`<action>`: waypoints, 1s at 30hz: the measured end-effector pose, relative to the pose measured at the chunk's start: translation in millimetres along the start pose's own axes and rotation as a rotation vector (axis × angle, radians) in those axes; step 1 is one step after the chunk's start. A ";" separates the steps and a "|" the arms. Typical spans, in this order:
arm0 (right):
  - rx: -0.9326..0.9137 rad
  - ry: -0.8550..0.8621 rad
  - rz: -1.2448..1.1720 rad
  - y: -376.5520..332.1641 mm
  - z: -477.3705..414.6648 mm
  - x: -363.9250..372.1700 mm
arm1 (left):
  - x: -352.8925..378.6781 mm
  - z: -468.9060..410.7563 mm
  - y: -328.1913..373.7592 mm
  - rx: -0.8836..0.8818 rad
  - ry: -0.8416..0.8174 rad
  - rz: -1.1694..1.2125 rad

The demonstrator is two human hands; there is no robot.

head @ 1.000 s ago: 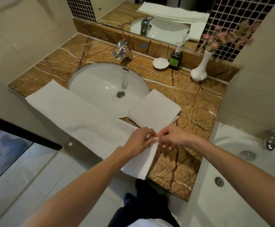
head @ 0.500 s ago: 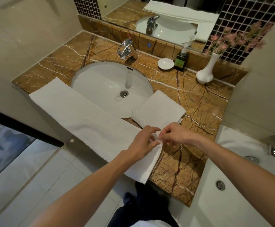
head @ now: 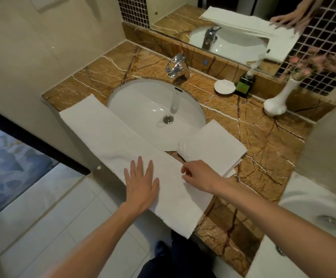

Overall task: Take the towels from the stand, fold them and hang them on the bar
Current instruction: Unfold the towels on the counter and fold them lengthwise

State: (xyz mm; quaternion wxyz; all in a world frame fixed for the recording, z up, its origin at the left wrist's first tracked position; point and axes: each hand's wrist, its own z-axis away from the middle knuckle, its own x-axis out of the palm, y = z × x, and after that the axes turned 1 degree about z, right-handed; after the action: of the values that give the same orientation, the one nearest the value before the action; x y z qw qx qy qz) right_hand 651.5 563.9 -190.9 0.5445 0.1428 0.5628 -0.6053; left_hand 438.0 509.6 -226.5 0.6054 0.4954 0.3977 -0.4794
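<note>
Long towel (head: pixel 103 137): stretched along the bench (head: pixel 263 149) edge, under your left hand (head: pixel 141 183), which lies flat with fingers (head: pixel 140 164) spread. Your right hand (head: pixel 198 177), just beside it, pinches the towel's edge. Folded towel (head: pixel 213 145): just beyond your right hand.

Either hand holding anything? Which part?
Left hand lies flat on the long towel, holding nothing. Right hand curls at the towel's far edge; whether it pinches cannot be told.

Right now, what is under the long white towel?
The long towel lies across the marble counter and the front rim of the sink; its near end hangs past the edge. The left hand presses flat on top. The surface beneath is hidden.
</note>
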 end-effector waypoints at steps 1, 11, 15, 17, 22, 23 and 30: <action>-0.011 -0.006 0.012 -7.6 -9.4 2.9 | 2.6 0.9 -8.6 -0.032 -0.032 -0.015; -0.027 -0.112 0.193 -49.2 -79.0 17.1 | 20.3 -0.2 -28.4 -0.034 -0.141 0.041; 0.012 -0.092 0.168 -54.8 -94.8 16.2 | 11.0 3.8 -33.8 -0.226 -0.056 0.299; 0.020 -0.081 0.120 -61.0 -107.0 13.4 | 3.9 3.5 -40.7 -0.396 -0.001 0.503; -0.018 -0.095 0.097 -77.8 -141.2 14.8 | -8.2 -11.2 -65.7 -0.391 0.042 0.674; -0.018 -0.103 0.096 -80.2 -147.7 16.8 | -8.8 -15.4 -69.8 -0.372 0.043 0.670; 0.068 -0.096 -0.003 -89.5 -179.6 23.9 | -16.2 -39.7 -93.1 -0.480 0.127 0.890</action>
State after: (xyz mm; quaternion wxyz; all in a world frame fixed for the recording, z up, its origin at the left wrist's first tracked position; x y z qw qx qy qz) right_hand 490.3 682.1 -221.1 0.5649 0.1310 0.5154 -0.6310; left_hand 343.3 547.0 -239.0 0.8225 0.4918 0.2830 -0.0392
